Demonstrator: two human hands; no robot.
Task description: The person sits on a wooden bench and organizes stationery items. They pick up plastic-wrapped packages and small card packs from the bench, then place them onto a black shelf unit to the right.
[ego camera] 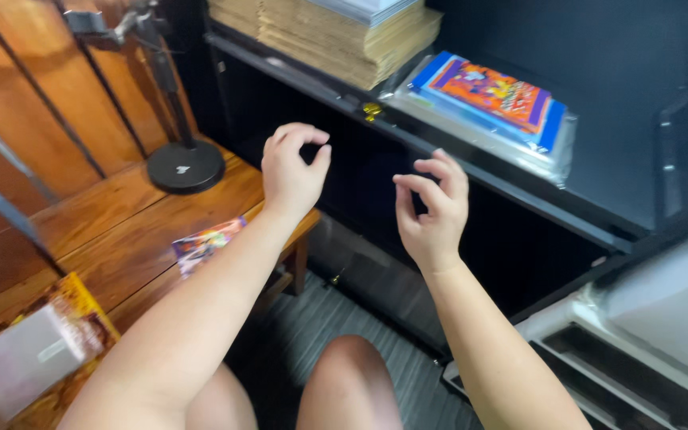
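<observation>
Item: two bare hands raised in front of a black shelf [439, 155], nothing held. Our left hand [295, 171] hangs in the air with fingers curled loosely inward, empty; our right hand [431, 211] is likewise half-curled, thumb and fingers apart, gripping nothing. Nearest to them, on the shelf just above and to the right, lies a stack of colourful packs in clear wrap [491, 107], flat and slightly overhanging the edge; beside it sits a pile of brown envelopes [344, 36]. On the wooden table [121, 231] to the left lies a single small colourful pack [207, 243], apart from both hands, with a round black stand base [185, 166] behind it and a blurred box [29, 362] nearer us. Handling note, as we judge it: the wrap looks slippery, so a reach for the stack would go best with both hands under its edges, keeping it level.
</observation>
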